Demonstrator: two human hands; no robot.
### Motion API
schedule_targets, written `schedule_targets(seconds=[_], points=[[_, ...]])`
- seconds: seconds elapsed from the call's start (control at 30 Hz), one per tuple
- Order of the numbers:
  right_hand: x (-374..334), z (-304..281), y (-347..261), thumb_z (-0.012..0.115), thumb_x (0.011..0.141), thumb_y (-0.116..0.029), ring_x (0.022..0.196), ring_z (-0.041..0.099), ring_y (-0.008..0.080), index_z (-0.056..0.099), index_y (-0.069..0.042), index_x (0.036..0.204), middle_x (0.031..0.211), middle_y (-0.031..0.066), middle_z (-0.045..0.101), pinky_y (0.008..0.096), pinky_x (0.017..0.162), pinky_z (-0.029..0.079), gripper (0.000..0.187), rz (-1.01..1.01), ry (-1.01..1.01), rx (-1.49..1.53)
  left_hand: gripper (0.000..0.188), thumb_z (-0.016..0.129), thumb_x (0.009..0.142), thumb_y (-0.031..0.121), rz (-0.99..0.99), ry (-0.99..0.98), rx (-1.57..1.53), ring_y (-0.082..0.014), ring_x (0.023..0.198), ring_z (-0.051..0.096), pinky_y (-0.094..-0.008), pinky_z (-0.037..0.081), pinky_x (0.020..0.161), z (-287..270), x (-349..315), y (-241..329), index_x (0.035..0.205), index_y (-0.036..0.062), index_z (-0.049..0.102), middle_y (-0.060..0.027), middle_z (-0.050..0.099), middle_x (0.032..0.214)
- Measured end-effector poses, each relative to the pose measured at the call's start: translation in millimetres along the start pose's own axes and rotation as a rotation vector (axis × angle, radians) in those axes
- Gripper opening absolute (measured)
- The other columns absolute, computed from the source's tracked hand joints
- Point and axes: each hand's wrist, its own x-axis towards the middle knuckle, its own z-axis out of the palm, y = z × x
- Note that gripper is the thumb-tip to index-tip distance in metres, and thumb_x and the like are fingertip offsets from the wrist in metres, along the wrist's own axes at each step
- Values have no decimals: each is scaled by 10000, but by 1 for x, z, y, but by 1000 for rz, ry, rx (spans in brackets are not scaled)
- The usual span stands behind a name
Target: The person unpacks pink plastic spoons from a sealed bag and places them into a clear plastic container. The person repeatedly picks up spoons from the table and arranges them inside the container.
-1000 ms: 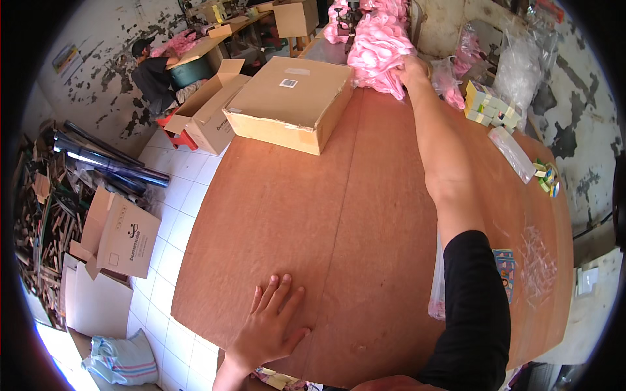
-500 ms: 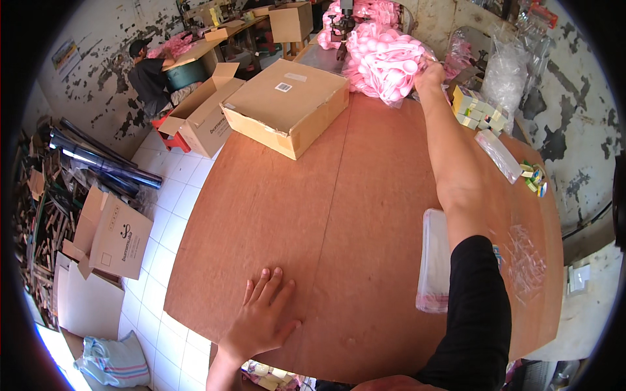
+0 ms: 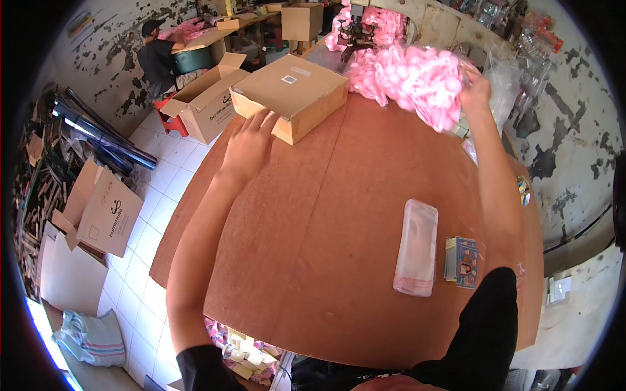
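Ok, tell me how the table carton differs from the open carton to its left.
Top: the table carton has a flat, covered top; the open carton gapes upward.
Place: the table carton sits on the table; the open carton stands beyond its left edge.
Contact: the left hand is at the table carton's near side; neither hand is at the open carton.
Both are brown cardboard.

right hand [image 3: 476, 90] partly hidden at the pink bundle [image 3: 420, 85]
its fingertips are lost behind the blurred pink pieces; whether the left hand [image 3: 250, 146] touches the closed carton [image 3: 293, 91] cannot be told. the lower edge cuts off both black sleeves [image 3: 203, 369], and the tabletop [image 3: 326, 228] hides part of the pieces beneath [image 3: 242, 355].
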Motion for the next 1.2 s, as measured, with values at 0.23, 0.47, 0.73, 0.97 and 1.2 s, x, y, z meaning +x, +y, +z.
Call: schedule_targets(seconds=[0.23, 0.47, 0.73, 0.97, 1.2], points=[[-66, -40, -89, 445, 868, 27, 915, 640, 285, 571, 80, 1073, 999, 177, 619, 378, 861, 559, 247, 47, -59, -240, 178, 673, 865, 257, 62, 32, 178, -189, 1159, 565, -480, 406, 1038, 75, 51, -30, 1028, 185, 665, 9, 620, 1105], [-116, -48, -131, 471, 868, 16, 847, 642, 205, 581, 71, 1095, 964, 158, 635, 345, 787, 563, 259, 174, -141, -276, 262, 694, 853, 323, -42, -17, 205, -285, 1105, 587, -495, 404, 992, 86, 80, 43, 1064, 169, 685, -91, 623, 1104], [-161, -8, -150, 512, 834, 7, 849, 666, 259, 609, 67, 1077, 989, 176, 669, 367, 834, 561, 268, 408, -341, -270, 841, 372, 960, 653, -373, -476, -1948, -298, 1409, 344, -548, 345, 1102, 72, 9, 135, 1558, 142, 75, -141, 248, 1579], [-109, 19, -101, 526, 800, 42, 943, 667, 264, 656, 93, 1091, 1088, 192, 680, 348, 885, 545, 323, 336, -629, -757, 672, 434, 983, 564, -517, -627, -1992, -238, 1282, 510, -453, 441, 1065, 25, -55, 188, 1468, 111, 327, -89, 474, 1421], [-13, -8, 28, 492, 737, 95, 743, 685, 260, 647, 146, 1066, 973, 225, 701, 343, 642, 561, 367, 667, -442, -624, 606, 410, 992, 568, -825, -617, -1758, -179, 1217, 557, -376, 481, 1032, 25, -35, 199, 1389, 111, 449, -64, 548, 1346]])
